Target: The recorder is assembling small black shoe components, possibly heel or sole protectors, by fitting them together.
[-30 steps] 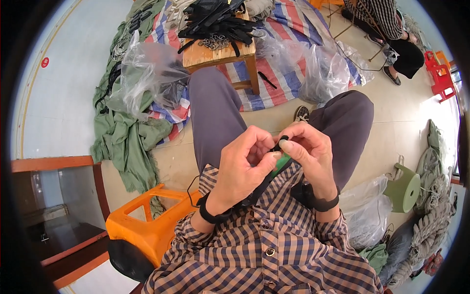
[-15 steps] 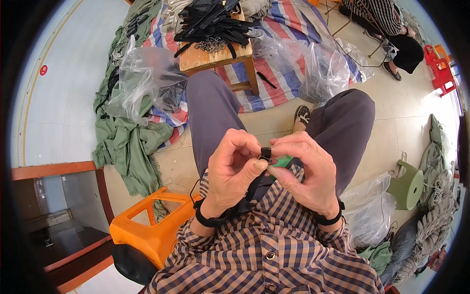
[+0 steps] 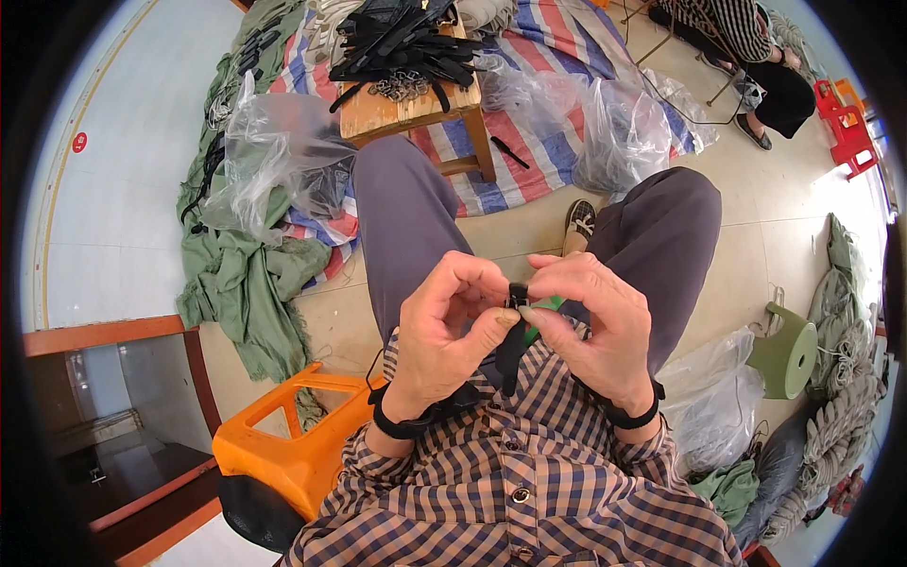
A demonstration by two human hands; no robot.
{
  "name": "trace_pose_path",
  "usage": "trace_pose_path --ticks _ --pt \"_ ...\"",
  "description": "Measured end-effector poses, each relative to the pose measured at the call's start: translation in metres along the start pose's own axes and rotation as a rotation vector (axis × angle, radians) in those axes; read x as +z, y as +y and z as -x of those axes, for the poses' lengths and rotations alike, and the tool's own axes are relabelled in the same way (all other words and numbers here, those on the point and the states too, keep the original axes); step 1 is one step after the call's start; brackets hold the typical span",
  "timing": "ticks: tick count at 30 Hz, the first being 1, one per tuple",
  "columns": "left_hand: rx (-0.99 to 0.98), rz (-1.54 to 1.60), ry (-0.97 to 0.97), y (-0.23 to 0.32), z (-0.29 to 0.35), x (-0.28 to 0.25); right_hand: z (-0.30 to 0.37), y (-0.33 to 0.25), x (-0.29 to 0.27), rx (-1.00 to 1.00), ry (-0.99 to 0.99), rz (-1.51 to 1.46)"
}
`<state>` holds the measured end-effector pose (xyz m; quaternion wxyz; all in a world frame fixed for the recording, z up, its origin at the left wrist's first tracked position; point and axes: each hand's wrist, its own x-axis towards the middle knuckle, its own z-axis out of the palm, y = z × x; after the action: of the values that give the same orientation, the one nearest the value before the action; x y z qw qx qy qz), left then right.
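Between my fingertips, above my lap, is a short black strap (image 3: 509, 361). A small metal buckle (image 3: 516, 303) sits near its upper part, and the lower end hangs down in front of my checked shirt. My left hand (image 3: 442, 333) pinches the strap at the buckle from the left, its thumb below. From the right, my right hand (image 3: 599, 323) pinches the same spot with thumb and forefinger. Exactly how the strap runs through the buckle is too small to tell. A green thing (image 3: 533, 333) shows partly behind the right thumb.
Ahead, a wooden stool (image 3: 378, 120) carries a pile of black straps (image 3: 406, 47) and metal pieces (image 3: 401, 85). Clear plastic bags (image 3: 619, 142) lie on a striped sheet (image 3: 529, 180). An orange stool (image 3: 283, 454) stands at left, a green stool (image 3: 786, 352) at right. Another person (image 3: 789, 99) sits far right.
The strap's lower end, earlier mostly behind my left hand, now hangs in plain view between the hands. Both hands keep pinching it at the buckle with slightly shifted fingers.
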<state>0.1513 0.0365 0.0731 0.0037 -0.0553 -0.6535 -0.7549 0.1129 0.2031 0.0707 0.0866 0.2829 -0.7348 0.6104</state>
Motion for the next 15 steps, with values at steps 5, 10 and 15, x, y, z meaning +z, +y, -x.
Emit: trace_pose_path --ticks 5,10,15 --pt "0.056 -0.009 -0.065 -0.003 0.001 -0.01 -0.003 0.003 -0.002 -0.039 -0.08 -0.05" --pt "0.049 -0.011 -0.028 -0.004 0.004 -0.003 0.001 0.008 -0.001 0.029 -0.1 -0.109" --pt "0.242 -0.322 0.104 -0.004 0.003 0.006 -0.009 -0.014 -0.004 0.01 -0.057 -0.058"
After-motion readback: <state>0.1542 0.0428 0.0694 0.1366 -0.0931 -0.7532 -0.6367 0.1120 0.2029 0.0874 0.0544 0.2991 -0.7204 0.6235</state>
